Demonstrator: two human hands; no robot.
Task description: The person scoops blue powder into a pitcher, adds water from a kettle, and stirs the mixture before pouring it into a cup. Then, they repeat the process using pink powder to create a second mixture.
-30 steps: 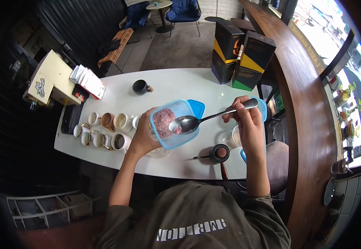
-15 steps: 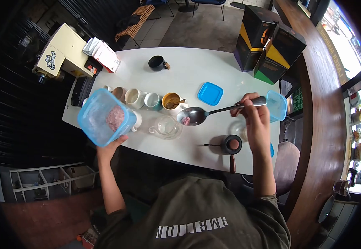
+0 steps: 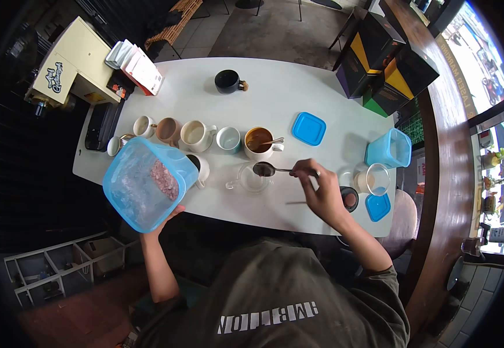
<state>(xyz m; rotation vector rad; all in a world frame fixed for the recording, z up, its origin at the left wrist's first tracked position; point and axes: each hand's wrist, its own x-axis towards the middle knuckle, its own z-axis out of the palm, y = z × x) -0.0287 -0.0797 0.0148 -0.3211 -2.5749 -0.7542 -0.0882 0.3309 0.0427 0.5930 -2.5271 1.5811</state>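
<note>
My left hand (image 3: 162,223) grips a blue plastic container (image 3: 127,174) from its lower side. The container is tilted with its open top facing me, and pinkish powder (image 3: 165,181) lies along one inner side. In my right hand (image 3: 324,194) is a metal spoon (image 3: 264,169), pinched by the handle. Its bowl is over a clear glass cup (image 3: 255,181); no pink powder can be made out in the bowl. Part of the cup is hidden under the spoon. A white mug (image 3: 204,172) stands partly behind the container.
Several mugs stand in a row, including a yellow-lined one (image 3: 257,142) with a spoon. A black mug (image 3: 227,82) is further back. To the right are a blue lid (image 3: 308,129), another blue container (image 3: 379,152), a clear glass (image 3: 377,178) and a round dark-rimmed item (image 3: 349,199).
The spoon has come down over the glass cup, and the pink powder seen in its bowl no longer shows. My left hand's container has tipped further toward me. The view has shifted slightly.
</note>
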